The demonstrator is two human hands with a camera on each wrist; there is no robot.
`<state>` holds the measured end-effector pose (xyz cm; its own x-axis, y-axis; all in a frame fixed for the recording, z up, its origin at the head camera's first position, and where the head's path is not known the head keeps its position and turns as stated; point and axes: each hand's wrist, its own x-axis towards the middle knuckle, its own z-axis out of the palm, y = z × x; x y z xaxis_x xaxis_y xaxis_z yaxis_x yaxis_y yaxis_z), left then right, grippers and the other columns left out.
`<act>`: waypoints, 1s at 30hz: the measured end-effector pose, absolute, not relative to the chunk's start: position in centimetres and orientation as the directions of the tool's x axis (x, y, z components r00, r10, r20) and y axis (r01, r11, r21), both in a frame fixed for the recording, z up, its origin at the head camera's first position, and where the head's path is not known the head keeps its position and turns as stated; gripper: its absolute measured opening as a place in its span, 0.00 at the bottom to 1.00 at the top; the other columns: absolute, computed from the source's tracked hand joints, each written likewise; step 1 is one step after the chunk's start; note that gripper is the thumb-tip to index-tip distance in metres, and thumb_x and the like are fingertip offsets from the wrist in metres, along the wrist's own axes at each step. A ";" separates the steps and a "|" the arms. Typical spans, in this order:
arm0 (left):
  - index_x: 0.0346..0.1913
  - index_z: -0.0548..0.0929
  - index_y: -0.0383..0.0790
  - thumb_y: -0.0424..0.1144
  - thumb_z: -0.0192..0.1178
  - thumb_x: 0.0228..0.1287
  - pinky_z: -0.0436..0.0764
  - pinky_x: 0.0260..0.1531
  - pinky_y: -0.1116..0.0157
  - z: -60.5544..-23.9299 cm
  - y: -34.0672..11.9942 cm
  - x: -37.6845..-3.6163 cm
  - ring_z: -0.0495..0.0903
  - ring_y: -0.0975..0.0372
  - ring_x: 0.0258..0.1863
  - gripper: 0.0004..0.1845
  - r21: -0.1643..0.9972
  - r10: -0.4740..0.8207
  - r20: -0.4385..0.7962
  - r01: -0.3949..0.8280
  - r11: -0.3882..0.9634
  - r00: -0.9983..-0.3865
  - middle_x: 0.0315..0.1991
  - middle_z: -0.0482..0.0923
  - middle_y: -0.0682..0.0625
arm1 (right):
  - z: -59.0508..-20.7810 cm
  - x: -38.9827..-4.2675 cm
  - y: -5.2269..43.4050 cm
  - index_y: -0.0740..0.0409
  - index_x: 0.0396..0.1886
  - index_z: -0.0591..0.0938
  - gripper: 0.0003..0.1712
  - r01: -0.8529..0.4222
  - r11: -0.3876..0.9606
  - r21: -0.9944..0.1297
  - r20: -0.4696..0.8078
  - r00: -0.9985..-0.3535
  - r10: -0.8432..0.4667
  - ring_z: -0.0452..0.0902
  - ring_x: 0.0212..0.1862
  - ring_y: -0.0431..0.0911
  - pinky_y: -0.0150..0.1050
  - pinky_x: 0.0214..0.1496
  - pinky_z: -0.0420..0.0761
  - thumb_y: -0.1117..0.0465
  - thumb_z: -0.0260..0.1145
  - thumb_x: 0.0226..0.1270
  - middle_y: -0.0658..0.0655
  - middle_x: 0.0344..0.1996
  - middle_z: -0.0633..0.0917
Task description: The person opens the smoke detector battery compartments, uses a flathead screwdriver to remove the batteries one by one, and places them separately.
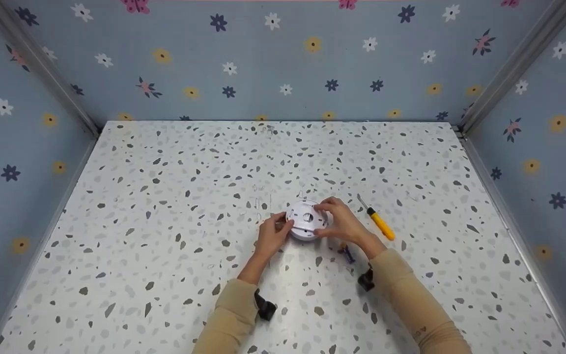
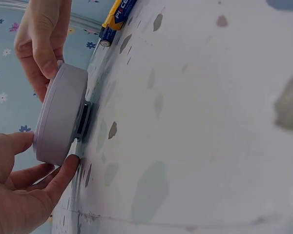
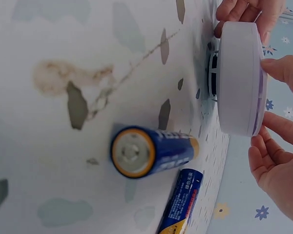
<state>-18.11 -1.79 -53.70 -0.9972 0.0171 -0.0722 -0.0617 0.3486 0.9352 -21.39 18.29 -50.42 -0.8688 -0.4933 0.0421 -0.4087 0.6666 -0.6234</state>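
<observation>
A round white smoke detector [image 1: 304, 230] lies with its slotted back plate, which has a hole in the middle, facing up. In the left wrist view its vented underside sits close over the table. My left hand [image 1: 272, 236] grips the left edge, thumb on top and fingers at the lower side. From the right, my right hand [image 1: 344, 223] holds the rim of the back plate between thumb and curled fingers. Two blue-and-orange batteries, a near one [image 3: 154, 150] and a farther one [image 3: 183, 202], lie beside the detector, below my right hand in the head view.
A screwdriver [image 1: 381, 223] with a yellow and black handle lies right of my right hand. The speckled white table [image 1: 165, 172] is bounded by flower-patterned panels [image 1: 283, 59] at the back and both sides. Each wrist wears a black camera.
</observation>
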 end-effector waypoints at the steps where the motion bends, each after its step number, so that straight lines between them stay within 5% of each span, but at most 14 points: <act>1: 0.54 0.71 0.29 0.40 0.55 0.60 0.75 0.43 0.63 -53.7 -1.8 -18.1 0.77 0.57 0.40 0.22 0.936 0.019 -0.068 -0.057 0.346 -0.997 0.48 0.75 0.41 | -50.4 -21.4 18.3 0.62 0.52 0.75 0.36 -0.409 0.667 -0.623 0.040 -0.868 -0.495 0.66 0.50 0.52 0.46 0.56 0.66 0.53 0.74 0.41 0.61 0.48 0.72; 17: 0.56 0.68 0.27 0.37 0.56 0.60 0.75 0.43 0.68 -53.8 -1.5 -18.1 0.76 0.57 0.43 0.23 0.944 0.039 -0.078 -0.061 0.324 -0.996 0.49 0.74 0.39 | -50.5 -21.7 18.5 0.63 0.52 0.75 0.35 -0.476 0.630 -0.614 0.096 -0.837 -0.539 0.64 0.52 0.53 0.48 0.57 0.64 0.56 0.73 0.42 0.61 0.50 0.73; 23: 0.55 0.69 0.27 0.36 0.55 0.59 0.75 0.44 0.67 -53.7 -1.4 -18.1 0.76 0.57 0.43 0.23 0.941 0.033 -0.064 -0.049 0.334 -0.997 0.49 0.74 0.40 | -50.8 -21.6 18.7 0.59 0.54 0.73 0.36 -0.414 0.636 -0.652 0.063 -0.865 -0.498 0.62 0.55 0.52 0.48 0.59 0.62 0.55 0.74 0.42 0.60 0.53 0.71; 30: 0.55 0.70 0.27 0.36 0.56 0.59 0.75 0.44 0.67 -53.7 -1.3 -18.1 0.76 0.57 0.43 0.23 0.940 0.015 -0.065 -0.056 0.337 -0.998 0.49 0.74 0.39 | -51.1 -21.5 18.8 0.62 0.57 0.70 0.33 -0.324 0.597 -0.734 0.074 -0.912 -0.403 0.66 0.51 0.52 0.46 0.51 0.71 0.57 0.69 0.50 0.60 0.52 0.71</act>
<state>-18.08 -1.34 -53.68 -0.9978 0.0150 -0.0649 -0.0561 0.3371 0.9398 -21.51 18.80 -51.07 -0.9121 -0.4032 0.0744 -0.3239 0.5972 -0.7338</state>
